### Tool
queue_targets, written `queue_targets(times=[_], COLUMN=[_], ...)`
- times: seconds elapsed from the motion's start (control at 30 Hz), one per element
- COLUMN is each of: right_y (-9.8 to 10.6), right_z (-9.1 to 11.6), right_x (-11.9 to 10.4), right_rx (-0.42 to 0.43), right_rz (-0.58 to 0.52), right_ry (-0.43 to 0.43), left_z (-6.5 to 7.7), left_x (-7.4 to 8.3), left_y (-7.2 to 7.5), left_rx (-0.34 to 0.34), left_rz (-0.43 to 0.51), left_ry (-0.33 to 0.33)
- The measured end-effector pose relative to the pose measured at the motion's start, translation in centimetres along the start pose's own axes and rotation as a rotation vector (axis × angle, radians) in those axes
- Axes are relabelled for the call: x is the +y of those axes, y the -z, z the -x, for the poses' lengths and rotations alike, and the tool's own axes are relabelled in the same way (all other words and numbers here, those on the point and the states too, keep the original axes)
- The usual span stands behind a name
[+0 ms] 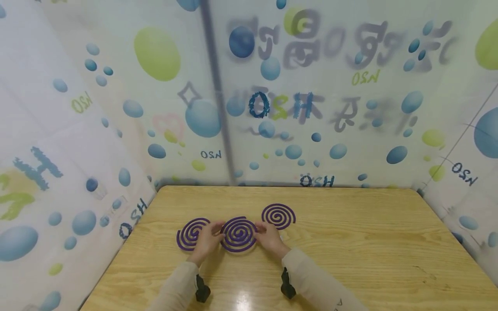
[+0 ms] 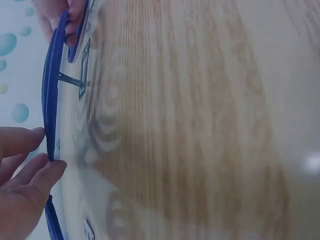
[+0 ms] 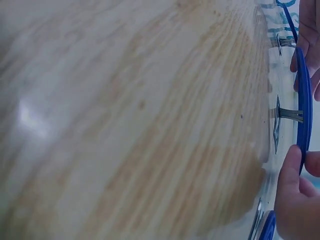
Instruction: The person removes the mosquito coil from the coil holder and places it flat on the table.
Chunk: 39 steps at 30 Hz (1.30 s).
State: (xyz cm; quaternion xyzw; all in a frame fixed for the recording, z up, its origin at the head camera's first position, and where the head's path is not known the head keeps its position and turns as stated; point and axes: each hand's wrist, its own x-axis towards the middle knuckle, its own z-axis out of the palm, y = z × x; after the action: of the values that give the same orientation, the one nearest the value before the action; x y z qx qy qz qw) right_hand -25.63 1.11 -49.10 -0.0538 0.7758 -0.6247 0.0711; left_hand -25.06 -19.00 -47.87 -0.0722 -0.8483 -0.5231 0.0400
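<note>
A purple mosquito coil [image 1: 240,233] lies between both hands in the head view. My left hand [image 1: 208,238] pinches its left edge between thumb and fingers. On the opposite edge my right hand [image 1: 270,239] pinches it the same way. Seen edge-on in the left wrist view, the coil [image 2: 50,95] is raised off the table, with a small metal stand [image 2: 84,70] under its middle. The right wrist view also shows the stand [image 3: 278,122] meeting the underside of the coil [image 3: 304,105]. A second coil [image 1: 186,242] lies left, partly behind the left hand; a third coil [image 1: 278,216] sits back right.
The wooden table [image 1: 362,242] extends widely to the right of the hands. Behind it and at both sides stand wall sheets [image 1: 334,129] printed with blue and green bubbles. Metal stands also show beneath the side coils in the wrist views.
</note>
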Motion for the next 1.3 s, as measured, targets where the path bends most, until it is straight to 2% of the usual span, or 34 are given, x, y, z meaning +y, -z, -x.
queue_targets(times=[0.3, 0.53, 0.73, 1.0, 1.3], right_y=[0.39, 0.37, 0.49, 0.39, 0.45], right_z=[0.49, 0.58, 0.88, 0.96, 0.88], right_x=[0.34, 0.75, 0.71, 0.69, 0.47], right_rx=[0.032, 0.058, 0.050, 0.045, -0.022], right_rz=[0.045, 0.063, 0.052, 0.052, 0.049], right_ry=[0.012, 0.039, 0.068, 0.063, 0.024], left_z=[0.26, 0.26, 0.42, 0.63, 0.87], left_x=[0.04, -0.23, -0.29, -0.09, -0.19], left_y=[-0.42, -0.59, -0.57, -0.45, -0.56], left_rx=[0.003, 0.007, -0.003, -0.004, -0.041], left_rz=[0.013, 0.019, 0.022, 0.040, 0.054], left_ry=[0.058, 0.060, 0.091, 0.112, 0.143])
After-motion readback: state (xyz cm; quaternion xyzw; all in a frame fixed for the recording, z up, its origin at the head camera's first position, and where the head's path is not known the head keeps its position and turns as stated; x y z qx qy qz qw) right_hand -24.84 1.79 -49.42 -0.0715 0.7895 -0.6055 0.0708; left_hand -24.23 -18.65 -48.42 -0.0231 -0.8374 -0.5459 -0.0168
